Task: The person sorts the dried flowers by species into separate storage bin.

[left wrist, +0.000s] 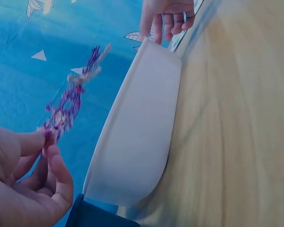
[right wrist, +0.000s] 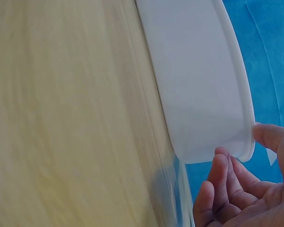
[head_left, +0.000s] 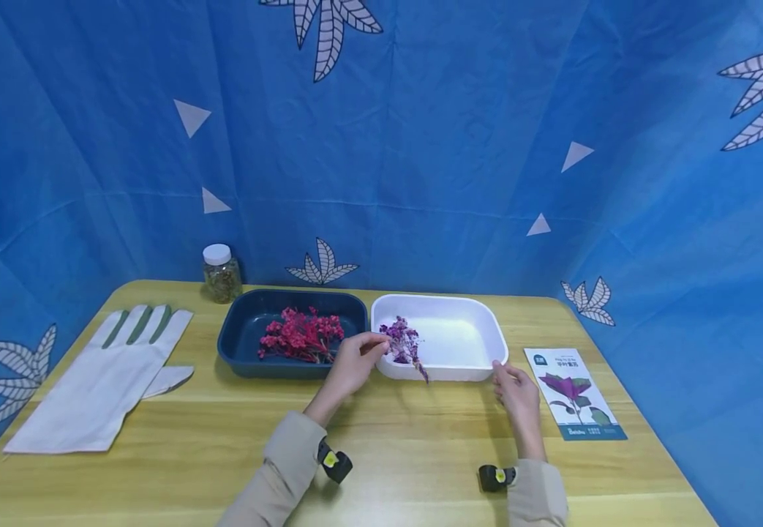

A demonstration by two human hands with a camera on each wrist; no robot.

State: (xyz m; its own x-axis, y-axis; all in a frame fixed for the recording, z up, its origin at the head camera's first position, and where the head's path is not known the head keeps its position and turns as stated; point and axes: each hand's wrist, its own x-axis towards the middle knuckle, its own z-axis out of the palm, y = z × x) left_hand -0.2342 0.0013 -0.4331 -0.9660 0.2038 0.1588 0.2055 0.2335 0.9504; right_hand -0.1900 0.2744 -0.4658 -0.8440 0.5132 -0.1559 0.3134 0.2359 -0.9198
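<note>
My left hand (head_left: 355, 362) pinches the flower end of a small bunch of purple dried flowers (head_left: 404, 340) between thumb and fingertips. The bunch hangs over the left front part of a white tray (head_left: 440, 372), its tied stems pointing toward the front edge. In the left wrist view, the purple bunch (left wrist: 68, 101) is above the tray's rim. At the tray's front right corner, my right hand (head_left: 516, 388) holds the rim. The right wrist view has the thumb against the rim of the white tray (right wrist: 203, 85) and the other fingers curled at its corner.
A dark blue tray (head_left: 236, 360) with pinkish-red dried flowers (head_left: 302, 335) adjoins the white tray on the left. Behind it stands a white-capped jar (head_left: 222, 277). A work glove (head_left: 91, 388) lies far left, and a flower-printed packet (head_left: 575, 395) lies right on the wooden table (head_left: 407, 454).
</note>
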